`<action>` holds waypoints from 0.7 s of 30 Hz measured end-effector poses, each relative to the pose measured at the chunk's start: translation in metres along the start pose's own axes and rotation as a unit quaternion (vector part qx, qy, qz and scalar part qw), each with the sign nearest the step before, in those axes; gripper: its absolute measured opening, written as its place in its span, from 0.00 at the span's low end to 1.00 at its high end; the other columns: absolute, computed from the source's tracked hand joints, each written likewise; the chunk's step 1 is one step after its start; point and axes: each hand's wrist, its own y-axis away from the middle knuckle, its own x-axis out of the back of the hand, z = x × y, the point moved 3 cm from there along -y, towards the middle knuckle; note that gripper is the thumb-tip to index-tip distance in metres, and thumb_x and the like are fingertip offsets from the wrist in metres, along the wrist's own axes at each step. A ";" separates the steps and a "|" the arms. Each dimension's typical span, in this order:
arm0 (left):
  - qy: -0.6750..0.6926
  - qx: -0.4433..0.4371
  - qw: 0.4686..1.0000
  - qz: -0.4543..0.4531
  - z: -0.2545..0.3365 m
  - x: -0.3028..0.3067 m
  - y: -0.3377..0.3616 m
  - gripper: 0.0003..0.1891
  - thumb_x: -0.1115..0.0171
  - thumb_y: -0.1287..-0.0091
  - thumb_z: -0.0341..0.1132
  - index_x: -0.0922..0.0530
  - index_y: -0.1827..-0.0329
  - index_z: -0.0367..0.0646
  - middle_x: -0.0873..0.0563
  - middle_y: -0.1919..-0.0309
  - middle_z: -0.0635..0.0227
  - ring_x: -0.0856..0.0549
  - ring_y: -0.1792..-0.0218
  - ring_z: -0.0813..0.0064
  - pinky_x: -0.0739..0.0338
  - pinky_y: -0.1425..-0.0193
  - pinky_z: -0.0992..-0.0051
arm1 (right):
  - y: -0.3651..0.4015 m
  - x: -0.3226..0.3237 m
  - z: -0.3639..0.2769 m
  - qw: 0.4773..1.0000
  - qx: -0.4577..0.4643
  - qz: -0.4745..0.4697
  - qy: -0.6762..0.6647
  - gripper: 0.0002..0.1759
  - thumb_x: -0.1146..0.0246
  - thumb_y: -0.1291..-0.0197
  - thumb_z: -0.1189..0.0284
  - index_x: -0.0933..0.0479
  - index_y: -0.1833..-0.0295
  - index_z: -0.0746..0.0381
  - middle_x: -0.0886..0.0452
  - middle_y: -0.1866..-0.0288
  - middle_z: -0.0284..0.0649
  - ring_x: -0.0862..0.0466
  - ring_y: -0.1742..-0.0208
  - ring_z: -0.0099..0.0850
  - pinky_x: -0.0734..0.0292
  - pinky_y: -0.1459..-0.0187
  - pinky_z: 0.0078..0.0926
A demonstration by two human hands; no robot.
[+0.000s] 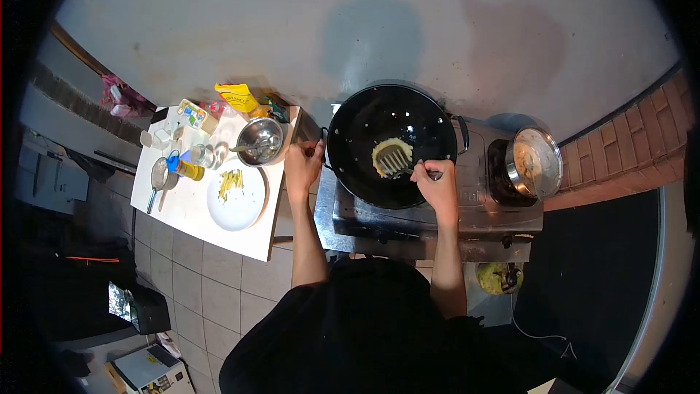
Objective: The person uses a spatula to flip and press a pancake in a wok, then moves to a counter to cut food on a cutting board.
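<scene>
The right hand's fingers are clenched round the shaft of a spatula, at the wok's near right rim. From there the slotted blade reaches in toward the wok's middle and lies flat on a pale yellow patty, which sits on the wok's floor, slightly nearer the person than dead centre.

The left hand's fingers are curled at the handle on the wok's left side and seem to grip it, though the hold is too small to see finely. The forearm runs back from the wok toward the person's dark shirt.

The wok rests on a steel stove, over its left burner. Right of the wok, on the other burner, stands a pot under a shiny lid.

Left of the wok, just beyond the left hand, is a white table. On it, closest to the wok, sits a steel bowl with a utensil in it. Nearer the person than the bowl is a white plate bearing a few yellow strips. Farther left of the wok stand a yellow bottle with a blue cap and a strainer. A yellow packet lies at the table's far edge, by the wall.
</scene>
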 end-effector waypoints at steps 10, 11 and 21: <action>0.045 0.031 0.998 0.004 -0.003 -0.001 0.001 0.15 0.37 0.36 0.39 0.16 0.65 0.31 0.14 0.63 0.46 0.13 0.59 0.55 0.23 0.52 0.66 | 0.000 0.001 -0.009 1.000 0.000 -0.020 0.020 0.12 0.38 0.45 0.74 0.21 0.77 0.71 0.21 0.84 0.44 0.20 0.83 0.25 0.30 0.75 0.24; 0.040 0.015 0.999 0.022 -0.003 -0.001 0.002 0.15 0.37 0.36 0.39 0.16 0.66 0.31 0.14 0.64 0.45 0.13 0.58 0.56 0.23 0.52 0.66 | -0.001 0.000 -0.009 1.000 0.006 -0.021 0.022 0.12 0.39 0.45 0.74 0.21 0.77 0.71 0.21 0.85 0.43 0.21 0.83 0.25 0.30 0.75 0.24; 0.040 -0.010 0.998 0.050 -0.006 -0.004 0.001 0.15 0.37 0.36 0.39 0.17 0.68 0.32 0.15 0.77 0.55 0.16 0.74 0.68 0.25 0.64 0.69 | -0.003 0.000 -0.011 1.000 0.025 -0.007 0.017 0.13 0.39 0.44 0.75 0.21 0.78 0.71 0.21 0.85 0.42 0.21 0.83 0.24 0.29 0.75 0.24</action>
